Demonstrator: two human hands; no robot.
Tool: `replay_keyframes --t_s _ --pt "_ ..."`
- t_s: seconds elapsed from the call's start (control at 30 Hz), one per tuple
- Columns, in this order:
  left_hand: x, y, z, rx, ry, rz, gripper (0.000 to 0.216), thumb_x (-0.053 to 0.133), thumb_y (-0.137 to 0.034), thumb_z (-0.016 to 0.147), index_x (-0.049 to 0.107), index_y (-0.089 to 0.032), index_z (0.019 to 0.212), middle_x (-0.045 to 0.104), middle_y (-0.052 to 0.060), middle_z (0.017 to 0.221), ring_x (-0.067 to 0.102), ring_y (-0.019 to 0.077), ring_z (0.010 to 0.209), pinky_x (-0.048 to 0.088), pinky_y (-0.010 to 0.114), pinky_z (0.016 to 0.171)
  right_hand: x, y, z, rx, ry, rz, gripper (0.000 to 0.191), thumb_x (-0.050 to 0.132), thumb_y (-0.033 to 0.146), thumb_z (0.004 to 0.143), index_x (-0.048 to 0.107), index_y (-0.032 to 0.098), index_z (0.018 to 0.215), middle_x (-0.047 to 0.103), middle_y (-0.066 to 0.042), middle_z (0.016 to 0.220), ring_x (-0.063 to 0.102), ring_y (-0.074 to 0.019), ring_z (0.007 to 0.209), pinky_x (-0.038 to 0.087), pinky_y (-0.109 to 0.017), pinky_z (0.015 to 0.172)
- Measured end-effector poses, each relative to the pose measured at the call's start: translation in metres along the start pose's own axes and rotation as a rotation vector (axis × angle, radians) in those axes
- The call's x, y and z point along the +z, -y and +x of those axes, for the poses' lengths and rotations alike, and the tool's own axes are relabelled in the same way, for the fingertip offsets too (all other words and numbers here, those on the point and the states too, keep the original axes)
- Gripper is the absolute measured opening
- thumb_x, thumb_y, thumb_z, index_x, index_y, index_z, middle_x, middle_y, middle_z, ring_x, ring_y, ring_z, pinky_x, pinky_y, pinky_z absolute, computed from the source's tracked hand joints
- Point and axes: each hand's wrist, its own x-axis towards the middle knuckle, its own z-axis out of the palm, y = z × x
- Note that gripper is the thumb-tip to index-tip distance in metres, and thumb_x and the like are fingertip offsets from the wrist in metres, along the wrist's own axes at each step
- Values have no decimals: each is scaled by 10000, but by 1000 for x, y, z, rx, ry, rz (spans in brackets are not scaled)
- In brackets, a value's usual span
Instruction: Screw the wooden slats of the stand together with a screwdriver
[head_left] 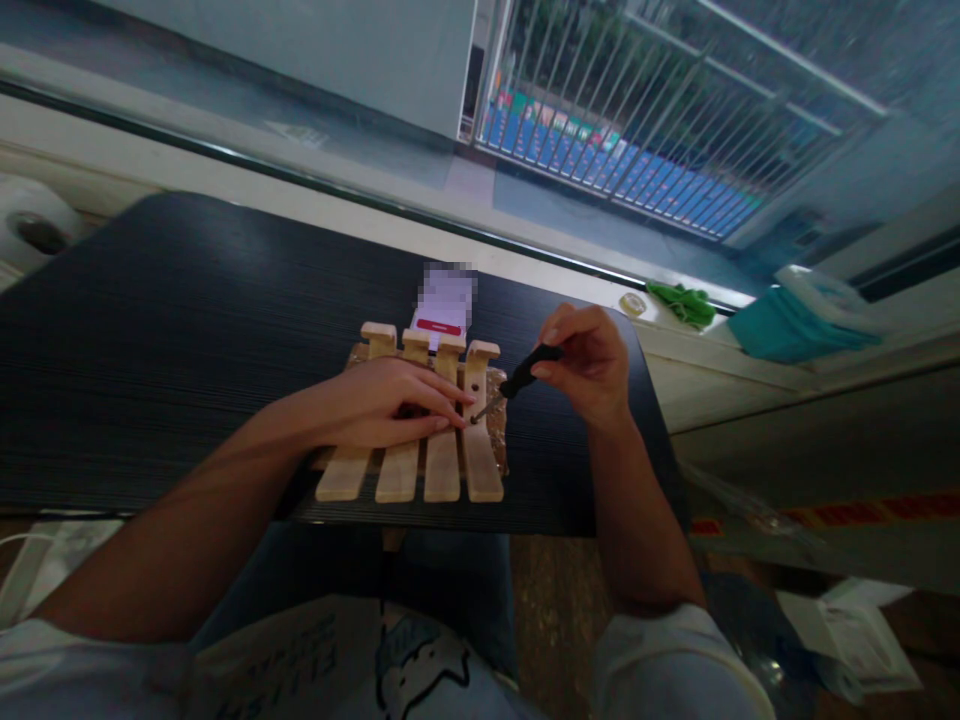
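Note:
My right hand (589, 362) is closed around the black handle of a screwdriver (523, 375). The shaft slants down to the left, and its tip meets the rightmost wooden slat (485, 475) near a small dark hole or screw. Across the neighbouring wooden slats (441, 478) lies my left hand (397, 400), fingers stretched out and fingertips close to the screwdriver's tip. Several slats stand side by side, each with a curved lip at its far end. Beneath them is a brown block in shiny wrapping (498, 425), mostly covered.
The black table (187, 350) runs up to a window ledge. Just beyond the slats lies a phone (444, 300) with a lit screen. A roll of tape (632, 304), a green cloth (682, 303) and a teal container (799, 320) sit on the ledge; a white roll (34, 225) is at far left.

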Motion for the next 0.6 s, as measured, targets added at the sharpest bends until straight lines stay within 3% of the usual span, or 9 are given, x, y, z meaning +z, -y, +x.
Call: replay_keyframes --t_s 0.2,0.37,0.6 --pt "0 -1 0 -2 -4 -4 258 544 -159 887 776 -204 991 708 58 1202 695 191 1060 533 285 910 -2 2 -1 15 27 42 213 784 304 727 628 303 872 563 46 768 520 -110 676 430 -260 545" --pt "0 -2 1 13 -10 -11 253 541 -162 891 775 -204 980 712 64 1192 698 193 1053 536 298 914 -5 10 -3 154 70 -18 194 692 395 782 640 291 937 659 2 890 607 -153 802 490 -315 619" --pt "-1 -2 1 23 3 6 259 525 -171 908 775 -184 977 715 79 1182 692 192 1067 525 283 918 -4 13 -4 273 96 106 184 698 290 783 642 269 957 733 0 961 688 -138 799 565 -299 673"
